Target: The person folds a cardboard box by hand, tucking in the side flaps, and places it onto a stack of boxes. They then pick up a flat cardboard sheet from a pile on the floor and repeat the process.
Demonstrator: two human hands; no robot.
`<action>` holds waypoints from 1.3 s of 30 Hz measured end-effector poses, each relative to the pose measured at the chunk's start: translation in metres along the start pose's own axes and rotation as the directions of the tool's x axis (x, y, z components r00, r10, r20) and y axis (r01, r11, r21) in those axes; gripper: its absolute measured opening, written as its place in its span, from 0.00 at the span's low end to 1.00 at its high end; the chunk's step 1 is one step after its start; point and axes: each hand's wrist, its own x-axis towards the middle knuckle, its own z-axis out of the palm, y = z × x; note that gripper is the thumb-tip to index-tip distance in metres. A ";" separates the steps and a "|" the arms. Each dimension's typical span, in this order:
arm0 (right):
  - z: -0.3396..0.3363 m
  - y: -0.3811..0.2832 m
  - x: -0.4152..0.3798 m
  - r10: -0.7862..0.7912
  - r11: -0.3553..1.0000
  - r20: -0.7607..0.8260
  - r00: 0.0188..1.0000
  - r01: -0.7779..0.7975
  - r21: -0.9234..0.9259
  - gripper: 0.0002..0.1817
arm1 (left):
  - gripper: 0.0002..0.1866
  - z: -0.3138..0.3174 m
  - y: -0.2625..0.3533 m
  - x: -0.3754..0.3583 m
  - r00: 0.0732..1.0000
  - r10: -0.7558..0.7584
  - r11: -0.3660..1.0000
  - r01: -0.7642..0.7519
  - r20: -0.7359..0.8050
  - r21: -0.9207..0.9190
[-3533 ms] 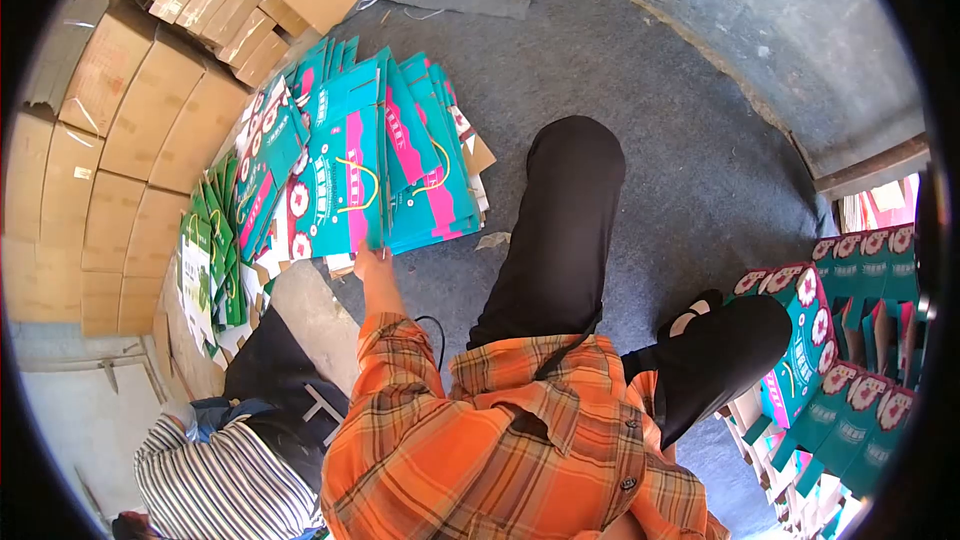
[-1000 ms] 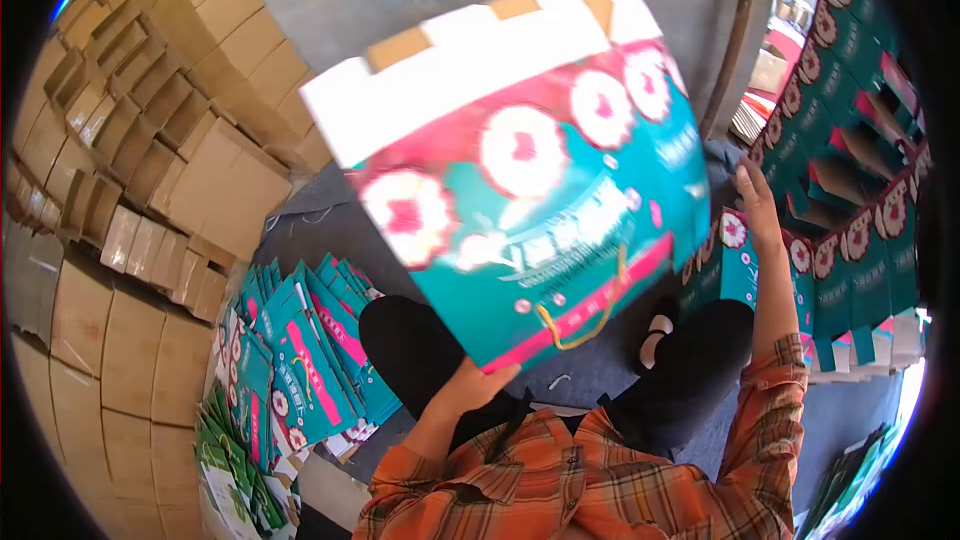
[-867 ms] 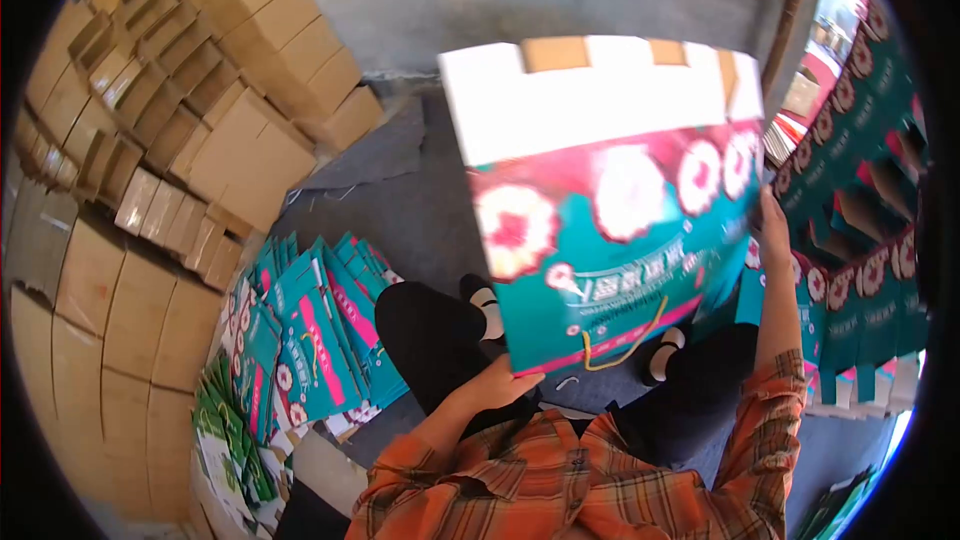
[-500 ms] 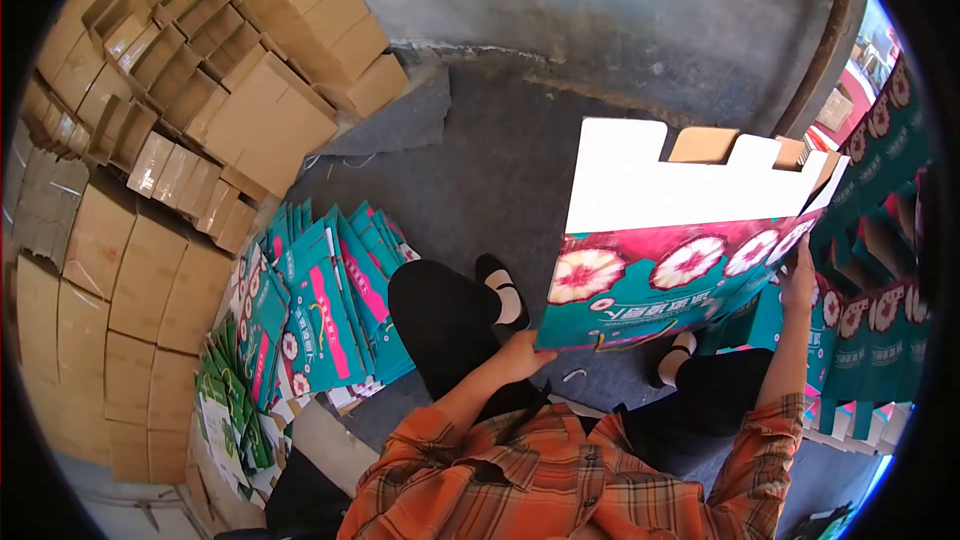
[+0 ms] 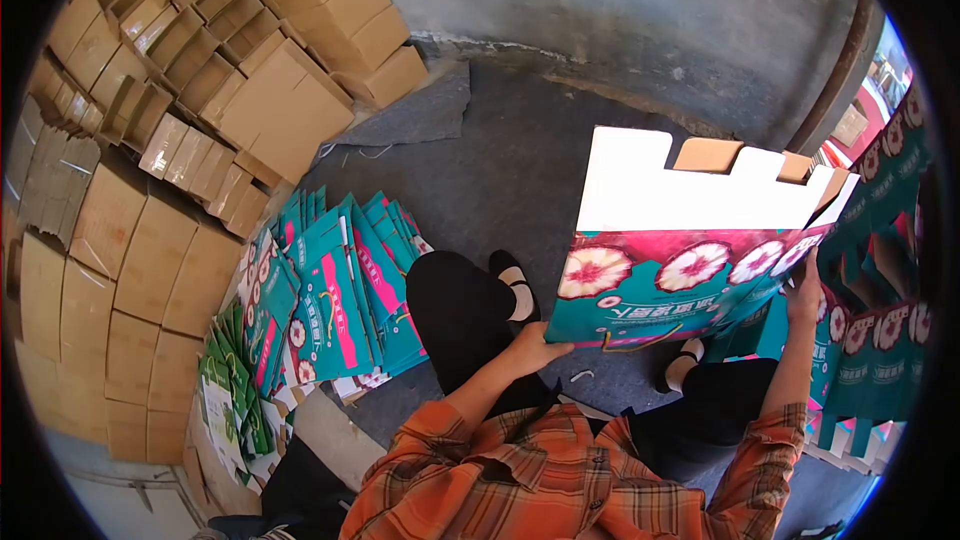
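Observation:
A printed cardboard gift box [image 5: 650,285] in teal and magenta, with pictures of sliced fruit or radish, is held up in front of me. Its white notched flaps stand at the top, and a yellow cord handle [image 5: 643,340] hangs along the near edge. My left hand [image 5: 532,348] grips the box's lower left corner, thumb on the printed face. On the far right edge, my right hand [image 5: 803,292] is closed around the side; some of its fingers are hidden behind the cardboard.
Flat teal cartons [image 5: 335,285] lie stacked on the floor at left, beside green ones [image 5: 232,395]. Brown cardboard boxes [image 5: 150,260] pile up along the left. Assembled teal boxes [image 5: 870,360] stand at right. A grey wall [image 5: 600,20] rises ahead.
The camera view has shifted slightly, so the surroundings sit a little further right. Both hands keep hold of the box, whose tilt is nearly the same.

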 end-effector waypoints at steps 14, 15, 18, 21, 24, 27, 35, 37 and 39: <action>0.016 0.008 -0.002 -0.010 0.993 -0.011 1.000 0.009 -0.121 0.33 | 0.15 -0.001 0.005 0.003 0.998 -0.012 0.995 0.006 -0.062 -0.098; 0.018 0.008 -0.002 -0.013 0.991 -0.011 1.000 0.012 -0.132 0.34 | 0.15 0.000 0.003 0.003 0.996 0.019 0.995 -0.027 -0.083 -0.095; 0.022 0.008 -0.001 -0.071 0.966 -0.018 0.997 0.064 -0.252 0.34 | 0.16 0.001 0.003 0.002 0.993 0.036 0.993 -0.047 -0.111 -0.105; 0.024 0.011 -0.004 -0.109 0.949 -0.015 0.994 0.099 -0.300 0.33 | 0.16 0.002 -0.001 0.004 0.993 0.028 0.990 -0.044 -0.119 -0.131; 0.031 0.011 -0.007 -0.134 0.933 0.035 0.990 0.138 -0.334 0.33 | 0.16 0.002 -0.004 0.004 0.991 0.011 0.991 -0.028 -0.131 -0.130; 0.033 0.011 -0.005 -0.237 0.867 0.120 0.964 0.265 -0.422 0.34 | 0.16 0.002 -0.006 0.006 0.991 -0.007 0.993 -0.008 -0.133 -0.114; 0.053 0.005 -0.026 -0.209 0.889 0.141 0.968 0.248 -0.385 0.41 | 0.18 0.002 -0.007 0.006 0.988 -0.009 0.999 0.001 -0.156 -0.051; 0.053 0.004 -0.026 -0.205 0.893 0.141 0.969 0.244 -0.379 0.41 | 0.17 0.001 0.000 0.006 0.992 -0.046 0.997 0.038 -0.121 -0.067; 0.050 0.004 -0.022 -0.201 0.883 0.157 0.967 0.248 -0.398 0.42 | 0.17 0.001 0.006 0.005 0.991 -0.043 0.998 0.036 -0.129 -0.054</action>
